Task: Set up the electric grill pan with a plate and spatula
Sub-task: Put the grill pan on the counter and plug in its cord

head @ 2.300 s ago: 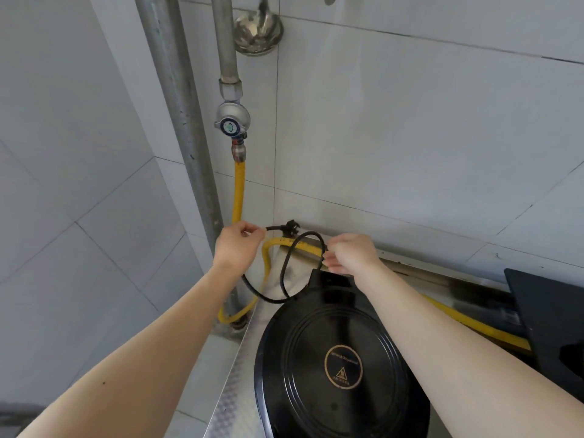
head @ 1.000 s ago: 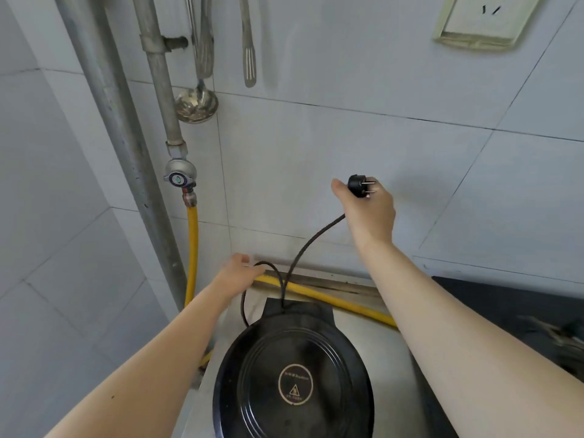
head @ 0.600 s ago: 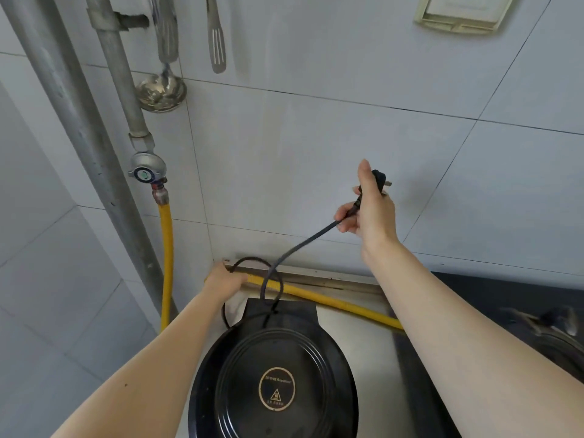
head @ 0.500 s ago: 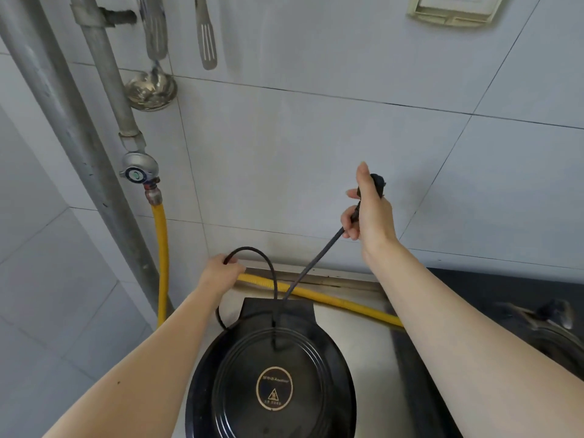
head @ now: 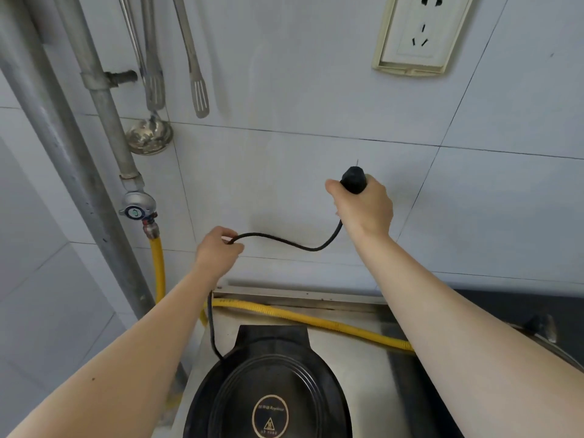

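Wall socket (head: pixel 416 33) above grill pan (head: pixel 268 390)

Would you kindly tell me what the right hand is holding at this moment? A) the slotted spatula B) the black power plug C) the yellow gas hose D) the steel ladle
B: the right hand grips the black power plug below the wall socket, its cord running to the left hand.

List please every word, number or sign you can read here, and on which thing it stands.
Round gold label on the black grill pan lid: a warning triangle sign; the words around it are too blurred to read.
Gas valve: a round green mark, unreadable.
Wall socket: no text.
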